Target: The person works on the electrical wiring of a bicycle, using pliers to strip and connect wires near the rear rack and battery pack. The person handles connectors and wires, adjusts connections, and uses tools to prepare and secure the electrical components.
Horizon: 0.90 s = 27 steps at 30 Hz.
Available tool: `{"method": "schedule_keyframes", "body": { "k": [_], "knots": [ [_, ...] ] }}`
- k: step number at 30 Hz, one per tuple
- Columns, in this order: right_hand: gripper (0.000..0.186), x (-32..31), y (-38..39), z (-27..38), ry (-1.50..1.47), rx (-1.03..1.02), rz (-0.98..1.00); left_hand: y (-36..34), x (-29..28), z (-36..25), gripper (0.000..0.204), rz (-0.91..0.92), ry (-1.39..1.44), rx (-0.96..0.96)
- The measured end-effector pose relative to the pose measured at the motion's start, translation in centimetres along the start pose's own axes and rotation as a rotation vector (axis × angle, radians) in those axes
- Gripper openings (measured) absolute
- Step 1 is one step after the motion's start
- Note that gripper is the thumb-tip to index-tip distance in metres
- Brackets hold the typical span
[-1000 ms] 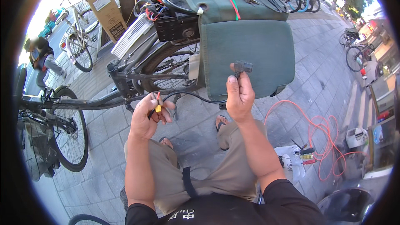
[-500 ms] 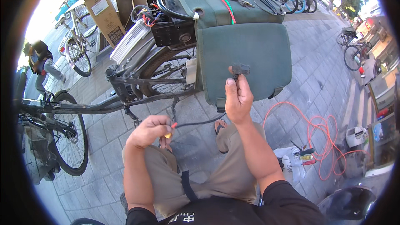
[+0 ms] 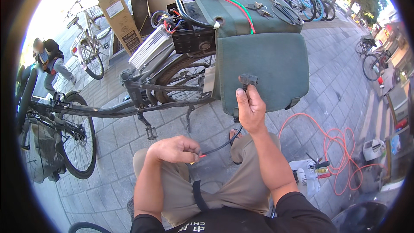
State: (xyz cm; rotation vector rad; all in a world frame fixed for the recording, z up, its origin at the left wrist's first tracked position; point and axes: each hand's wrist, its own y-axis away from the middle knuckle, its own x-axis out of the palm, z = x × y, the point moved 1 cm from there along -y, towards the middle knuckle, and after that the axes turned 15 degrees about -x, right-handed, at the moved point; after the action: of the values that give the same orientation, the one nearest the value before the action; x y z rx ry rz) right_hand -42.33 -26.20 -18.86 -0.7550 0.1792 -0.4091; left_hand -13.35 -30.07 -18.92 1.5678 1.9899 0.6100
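Note:
My right hand (image 3: 250, 108) is raised in front of a green saddlebag (image 3: 263, 71) and grips a small black connector part (image 3: 248, 79) at the upper end of a black cable (image 3: 221, 145). The cable runs down and left to my left hand (image 3: 174, 149), which pinches its lower end over my knee; red and yellow wire tips (image 3: 196, 159) stick out of the fingers. A dark-framed bicycle (image 3: 142, 92) stands just beyond my knees, with a black box and coloured wires (image 3: 187, 34) on its rear rack.
An orange cord (image 3: 332, 146) loops over the paving at right, beside small tools on a white sheet (image 3: 312, 170). Another bicycle wheel (image 3: 75, 140) is at left. Cardboard boxes (image 3: 118, 15), parked bicycles (image 3: 302, 0) and a crouching person (image 3: 49, 62) lie farther off.
My left hand has dropped from chest height down toward my knee, sliding along the cable to its end. My right hand has stayed raised with the connector.

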Motion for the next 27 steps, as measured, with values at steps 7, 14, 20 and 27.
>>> {"method": "schedule_keyframes", "body": {
  "k": [7,14,20,27],
  "knots": [
    [0.033,0.6,0.3,-0.2,0.071,0.008,0.025,-1.5,2.0,-0.5,0.019,0.110,-0.092,0.063],
    [0.037,1.9,-0.8,2.1,0.026,0.055,0.129,-1.7,2.2,-0.5,0.020,0.000,-0.033,0.071],
    [0.044,1.3,-11.7,11.3,0.025,-0.141,0.151,2.2,0.6,-1.7,0.023,-0.120,0.357,0.434],
    [0.046,7.4,-29.9,13.0,-0.100,-0.187,0.220,9.7,-2.2,-9.5,0.022,-0.460,0.633,0.944]
  ]
}}
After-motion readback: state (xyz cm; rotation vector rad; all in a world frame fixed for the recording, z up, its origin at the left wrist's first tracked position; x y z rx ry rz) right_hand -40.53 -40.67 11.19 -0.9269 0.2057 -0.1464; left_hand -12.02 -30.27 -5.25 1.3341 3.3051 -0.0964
